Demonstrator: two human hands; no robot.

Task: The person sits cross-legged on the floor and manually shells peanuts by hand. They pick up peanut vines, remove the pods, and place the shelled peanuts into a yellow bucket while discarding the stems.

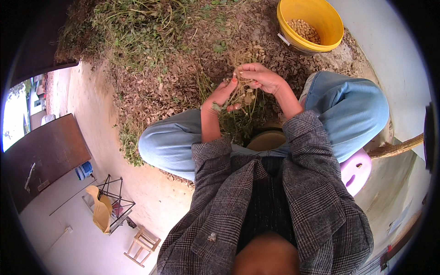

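A pulled peanut plant (244, 94) is held up before me, with its tangled pale roots (239, 56) pointing away and pods among them. My left hand (224, 94) grips its stems from the left side. From the right, my right hand (262, 78) pinches at the roots with thumb and fingers; whether a single pod is between the fingertips is too small to tell. Several loose peanuts (257, 50) show just beyond the hands. A yellow bucket (282, 21) at the upper right has peanuts (304, 30) in its bottom.
Dry leaves (147, 99) cover the floor around my knees. A heap of green peanut plants (144, 34) lies at the upper left. A pale wall (392, 58) rises on the right, near a pink plastic seat (355, 170). A wooden stool (142, 245) stands at the lower left.
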